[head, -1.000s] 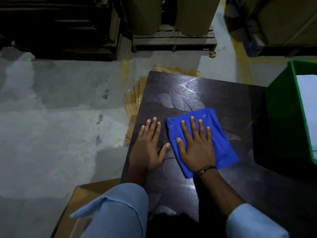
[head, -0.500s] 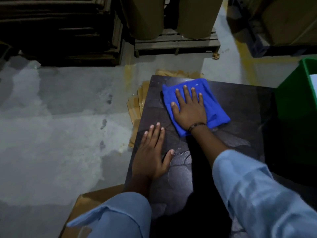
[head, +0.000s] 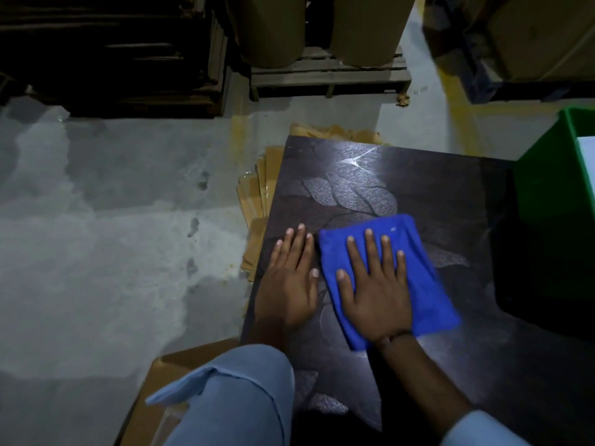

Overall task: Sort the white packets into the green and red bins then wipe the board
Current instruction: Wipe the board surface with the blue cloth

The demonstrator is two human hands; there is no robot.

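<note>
A dark board [head: 434,194] with a leaf pattern lies in front of me. A folded blue cloth [head: 421,278] rests on its near left part. My right hand [head: 376,291] presses flat on the cloth with fingers spread. My left hand [head: 289,281] lies flat on the bare board just left of the cloth, near the board's left edge. The green bin [head: 547,194] stands on the board's right side, and a white packet [head: 587,159] shows inside it at the frame edge. The red bin is out of view.
Flat cardboard sheets [head: 257,201] stick out from under the board's left edge. An open cardboard box [head: 154,403] sits at the lower left. A wooden pallet [head: 328,75] with two large brown rolls stands behind, and dark stacked pallets [head: 112,53] at the back left.
My right hand slid the blue cloth from the board's far left corner back toward me, beside my left hand. The left hand stayed flat in place.
</note>
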